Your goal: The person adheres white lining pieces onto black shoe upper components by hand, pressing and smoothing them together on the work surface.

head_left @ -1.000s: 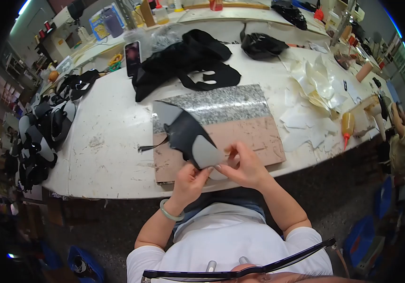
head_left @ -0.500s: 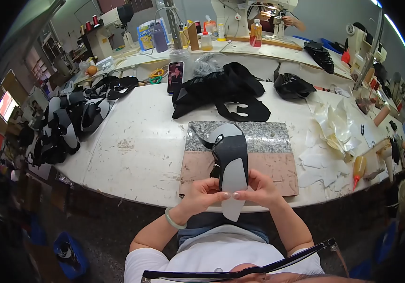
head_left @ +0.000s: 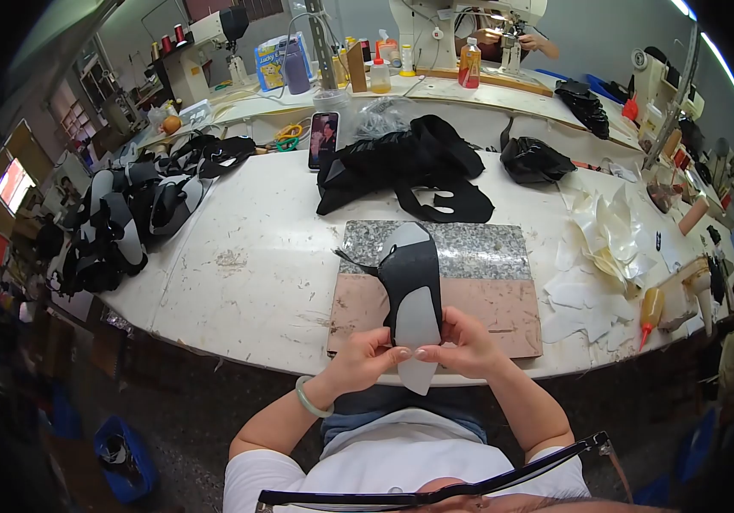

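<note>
A black and grey shoe upper (head_left: 414,274) is held lengthwise between both hands, its pale grey end hanging past the table's front edge. My left hand (head_left: 365,357) pinches its left side, thumb on top. From the other side my right hand (head_left: 462,346) grips it the same way, the two thumbs almost meeting on the grey part. A thin black strap sticks out to the left of the upper. Below it lies a board (head_left: 486,303), part speckled stone and part pinkish brown. The fingers under the piece are partly hidden.
Black fabric pieces (head_left: 401,162) and a phone (head_left: 323,141) are beyond the board. Similar black and grey pieces (head_left: 114,222) are piled at left. Cream sheets (head_left: 610,231) and a glue bottle (head_left: 651,309) lie at right. Behind, another person's hands (head_left: 538,43) are at a sewing machine.
The shoe upper has turned slightly, its far end shifting left, and its strap now sticks out farther left. Both hands keep their hold. The whole view has shifted slightly.
</note>
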Available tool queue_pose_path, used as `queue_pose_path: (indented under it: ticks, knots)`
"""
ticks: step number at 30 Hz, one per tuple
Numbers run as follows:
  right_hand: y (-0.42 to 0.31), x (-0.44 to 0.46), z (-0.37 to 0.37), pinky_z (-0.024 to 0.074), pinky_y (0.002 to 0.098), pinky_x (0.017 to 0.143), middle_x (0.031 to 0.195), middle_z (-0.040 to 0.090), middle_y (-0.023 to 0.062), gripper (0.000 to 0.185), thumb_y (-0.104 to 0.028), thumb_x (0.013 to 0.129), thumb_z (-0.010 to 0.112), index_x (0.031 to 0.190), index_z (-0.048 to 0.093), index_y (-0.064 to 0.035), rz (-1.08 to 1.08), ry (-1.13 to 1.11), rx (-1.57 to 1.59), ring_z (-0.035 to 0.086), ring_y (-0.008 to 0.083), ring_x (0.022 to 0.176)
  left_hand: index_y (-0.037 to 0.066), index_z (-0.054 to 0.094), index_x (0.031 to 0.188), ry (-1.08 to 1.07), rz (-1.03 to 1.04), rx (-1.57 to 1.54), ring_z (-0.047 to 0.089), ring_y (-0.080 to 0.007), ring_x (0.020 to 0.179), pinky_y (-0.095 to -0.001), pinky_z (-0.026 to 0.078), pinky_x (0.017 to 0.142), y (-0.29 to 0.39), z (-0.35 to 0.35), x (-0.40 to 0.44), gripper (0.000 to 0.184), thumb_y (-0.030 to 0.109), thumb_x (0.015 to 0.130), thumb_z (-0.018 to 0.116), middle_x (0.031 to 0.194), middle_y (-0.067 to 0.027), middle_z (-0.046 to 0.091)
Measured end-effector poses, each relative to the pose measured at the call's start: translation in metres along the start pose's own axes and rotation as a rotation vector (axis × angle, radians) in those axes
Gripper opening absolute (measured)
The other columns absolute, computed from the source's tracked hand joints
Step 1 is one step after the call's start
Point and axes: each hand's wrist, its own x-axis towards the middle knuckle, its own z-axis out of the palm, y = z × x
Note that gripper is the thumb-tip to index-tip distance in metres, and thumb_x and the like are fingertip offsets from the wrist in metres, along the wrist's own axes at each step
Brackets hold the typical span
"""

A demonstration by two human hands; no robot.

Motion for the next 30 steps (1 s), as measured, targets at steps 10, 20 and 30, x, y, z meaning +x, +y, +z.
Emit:
queue_pose_path:
  ticks: [10,20,30]
  knots:
    - [0.022,0.008,0.008,0.0508,0.029,0.085,0.109,0.059,0.0088,0.042,-0.004,0.084,0.069,0.118,0.045,0.0002,0.083,0.058,0.167,0.06,0.0147,0.099,0.001,0.061,0.07,0.086,-0.031,0.169,0.044,-0.0016,0.06,-0.0206,0.036,0.05,0.007,-0.005,-0.003,0.026,0.018,0.087,0.069,0.062,0.0044,0.054]
    - [0.028,0.022,0.009,0.0519,0.0285,0.082,0.106,0.061,0.0081,0.045,-0.007,0.082,0.072,0.118,0.047,0.0009,0.112,0.187,0.006,0.061,0.0135,0.094,0.0,0.063,0.084,0.162,-0.11,0.083,0.051,-0.0029,0.064,-0.0209,0.043,0.055,-0.005,-0.006,0.007,0.021,0.019,0.091,0.064,0.072,0.0017,0.061]
    - [0.0,0.014,0.011,0.0513,0.0297,0.079,0.109,0.06,0.0053,0.037,-0.018,0.088,0.066,0.117,0.053,0.0009,-0.185,0.255,0.245,0.06,0.0151,0.096,0.0,0.059,0.111,0.114,-0.066,-0.842,0.061,-0.0126,0.096,-0.0267,0.048,0.085,0.016,-0.011,0.006,0.022,0.014,0.093,0.06,0.104,-0.0057,0.065]
